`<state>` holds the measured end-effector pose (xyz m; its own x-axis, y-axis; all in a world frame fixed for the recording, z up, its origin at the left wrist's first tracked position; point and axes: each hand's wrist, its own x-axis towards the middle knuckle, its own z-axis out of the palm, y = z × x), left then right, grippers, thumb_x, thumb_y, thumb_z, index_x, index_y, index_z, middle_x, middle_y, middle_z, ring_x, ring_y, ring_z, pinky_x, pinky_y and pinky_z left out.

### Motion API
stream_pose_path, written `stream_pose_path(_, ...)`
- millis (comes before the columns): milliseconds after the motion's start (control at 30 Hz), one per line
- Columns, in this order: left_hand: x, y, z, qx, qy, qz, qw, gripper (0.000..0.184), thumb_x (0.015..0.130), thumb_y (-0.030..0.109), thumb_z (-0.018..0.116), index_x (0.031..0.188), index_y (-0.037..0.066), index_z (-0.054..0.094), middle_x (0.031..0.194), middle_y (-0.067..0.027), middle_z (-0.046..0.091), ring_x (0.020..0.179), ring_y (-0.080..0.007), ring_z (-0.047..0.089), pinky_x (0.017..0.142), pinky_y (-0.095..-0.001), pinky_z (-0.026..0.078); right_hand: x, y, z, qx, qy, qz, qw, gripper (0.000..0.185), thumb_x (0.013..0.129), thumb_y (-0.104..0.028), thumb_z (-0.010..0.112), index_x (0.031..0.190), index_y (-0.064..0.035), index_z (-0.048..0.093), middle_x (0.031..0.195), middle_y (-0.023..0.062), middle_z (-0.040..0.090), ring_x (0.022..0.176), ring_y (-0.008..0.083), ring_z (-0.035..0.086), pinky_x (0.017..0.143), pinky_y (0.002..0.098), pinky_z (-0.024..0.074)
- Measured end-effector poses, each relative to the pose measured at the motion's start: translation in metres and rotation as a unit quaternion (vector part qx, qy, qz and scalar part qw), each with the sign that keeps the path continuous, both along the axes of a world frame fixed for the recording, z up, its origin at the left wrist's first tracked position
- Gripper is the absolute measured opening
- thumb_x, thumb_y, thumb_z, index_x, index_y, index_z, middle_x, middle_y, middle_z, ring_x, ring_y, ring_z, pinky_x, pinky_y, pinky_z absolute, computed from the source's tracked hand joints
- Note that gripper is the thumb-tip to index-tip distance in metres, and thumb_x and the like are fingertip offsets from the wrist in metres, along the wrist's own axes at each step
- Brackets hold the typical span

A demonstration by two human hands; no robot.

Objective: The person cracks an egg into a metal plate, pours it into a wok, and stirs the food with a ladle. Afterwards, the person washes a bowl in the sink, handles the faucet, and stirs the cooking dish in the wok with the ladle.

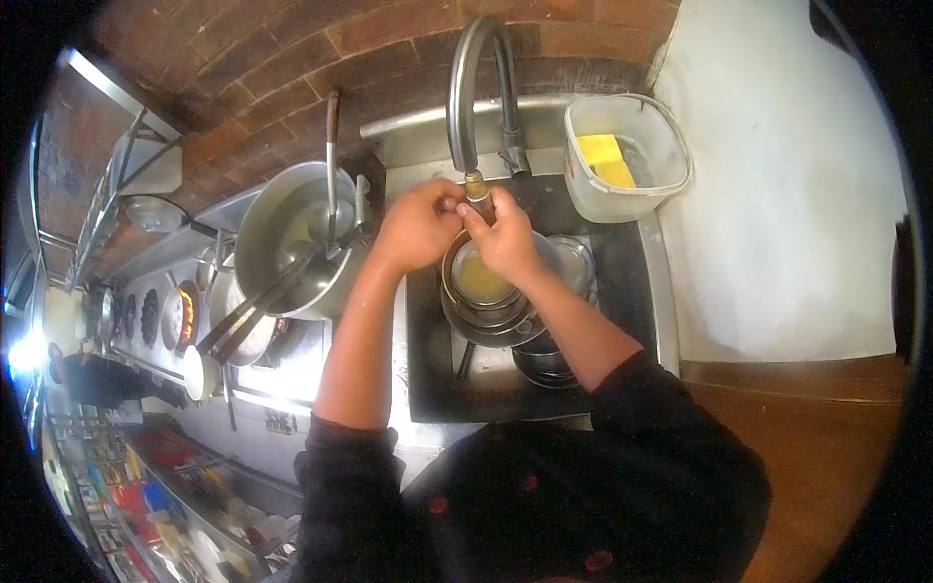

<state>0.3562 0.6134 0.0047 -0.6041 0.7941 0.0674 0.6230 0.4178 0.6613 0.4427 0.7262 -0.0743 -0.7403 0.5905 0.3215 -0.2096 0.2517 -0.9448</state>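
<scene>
Both my hands meet at the brass-coloured end (474,185) of the curved metal faucet (461,107), over the sink (428,389). My left hand (420,225) is closed, its fingertips at the left side of the spout end. From the right, my right hand (505,237) is closed around the piece just under the brass part, thumb in front. Directly below the hands, stacked pans and bowls (486,325) sit in the sink, the top one with yellowish liquid (478,280). The fingers partly hide the spout tip.
A large pot (255,233) with ladles stands left of the sink. At the back right is a clear tub (622,206) with a yellow sponge (604,160). A stove with a lit burner (187,316) and a person in dark clothes (97,379) are farther left.
</scene>
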Motion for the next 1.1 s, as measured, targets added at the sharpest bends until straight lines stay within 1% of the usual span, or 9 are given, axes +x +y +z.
stream_pose_path(67,0.002,0.008,0.003,0.096,-0.032,0.060,0.993,0.038,0.077,0.036,0.063,0.081,-0.002,0.063,0.080,-0.0230,0.063,0.076,-0.0391,0.062,0.070,-0.0424,0.048,0.001,-0.002,0.000,0.054,-0.005,-0.024,0.998,0.037,0.081,-0.023,0.069,0.106,0.0005,0.055,0.091,0.0230,0.065,0.084,0.0414,0.063,0.072,0.0446,0.0496)
stream_pose_path(300,0.006,0.053,0.008,-0.101,0.113,0.183,0.971,0.065,0.078,0.058,0.055,0.071,-0.006,0.066,0.072,-0.0275,0.062,0.075,-0.0404,0.066,0.069,-0.0445,0.051,-0.008,-0.004,0.004,0.091,-0.057,-0.070,0.992,0.040,0.080,-0.024,0.068,0.109,0.0000,0.055,0.093,0.0246,0.064,0.087,0.0442,0.061,0.073,0.0477,0.0489)
stream_pose_path(433,-0.002,0.049,0.009,-0.096,0.058,0.128,0.985,0.055,0.078,0.047,0.056,0.070,-0.006,0.065,0.073,-0.0288,0.062,0.075,-0.0404,0.065,0.070,-0.0448,0.050,-0.007,0.000,0.001,0.027,0.006,0.004,1.000,0.037,0.078,-0.024,0.070,0.103,0.0000,0.057,0.093,0.0229,0.065,0.088,0.0421,0.063,0.074,0.0463,0.0490)
stream_pose_path(533,0.002,0.046,0.020,-0.075,0.010,0.098,0.992,0.047,0.077,0.040,0.055,0.069,-0.005,0.066,0.073,-0.0277,0.062,0.074,-0.0387,0.065,0.070,-0.0440,0.050,-0.023,0.011,-0.039,0.020,0.013,0.087,0.996,0.023,0.084,-0.017,0.065,0.098,-0.0015,0.057,0.077,0.0076,0.063,0.066,0.0190,0.061,0.058,0.0328,0.0482)
stream_pose_path(733,-0.016,0.047,0.001,-0.016,-0.039,0.050,0.998,0.041,0.076,0.035,0.059,0.072,-0.005,0.063,0.065,-0.0258,0.059,0.064,-0.0348,0.063,0.062,-0.0422,0.048,-0.001,0.039,-0.008,-0.477,-0.073,0.491,0.725,0.015,0.081,-0.009,0.065,0.081,-0.0082,0.050,0.063,0.0015,0.049,0.048,0.0117,0.042,0.041,0.0275,0.0312)
stream_pose_path(833,-0.019,0.045,0.000,0.001,-0.038,0.024,0.999,0.041,0.076,0.035,0.058,0.073,-0.005,0.062,0.064,-0.0257,0.058,0.062,-0.0344,0.062,0.061,-0.0425,0.047,0.002,0.024,-0.001,-0.357,-0.090,0.315,0.875,0.013,0.081,-0.011,0.065,0.084,-0.0056,0.053,0.064,0.0040,0.054,0.051,0.0159,0.050,0.045,0.0291,0.0373)
stream_pose_path(900,-0.010,0.046,0.013,-0.009,-0.043,0.048,0.998,0.040,0.076,0.034,0.058,0.074,-0.006,0.061,0.065,-0.0258,0.058,0.062,-0.0343,0.062,0.061,-0.0426,0.047,0.007,0.005,0.002,-0.012,-0.025,0.062,0.998,0.024,0.076,-0.016,0.069,0.088,-0.0022,0.054,0.067,0.0078,0.057,0.056,0.0211,0.055,0.051,0.0346,0.0440)
stream_pose_path(933,-0.010,0.046,0.013,-0.010,-0.041,0.051,0.998,0.040,0.076,0.034,0.058,0.074,-0.006,0.061,0.065,-0.0260,0.058,0.062,-0.0344,0.062,0.061,-0.0425,0.047,0.008,-0.001,0.002,0.166,0.010,-0.072,0.983,0.030,0.074,-0.019,0.071,0.090,-0.0005,0.054,0.069,0.0097,0.059,0.058,0.0237,0.058,0.055,0.0373,0.0473)
stream_pose_path(1100,-0.025,0.046,-0.008,-0.038,-0.002,0.032,0.999,0.041,0.079,0.036,0.060,0.074,-0.005,0.063,0.066,-0.0231,0.061,0.065,-0.0308,0.065,0.062,-0.0419,0.049,0.001,-0.001,-0.011,-0.036,-0.078,0.048,0.995,0.031,0.071,-0.017,0.070,0.091,0.0011,0.053,0.073,0.0110,0.061,0.065,0.0228,0.059,0.062,0.0380,0.0484)
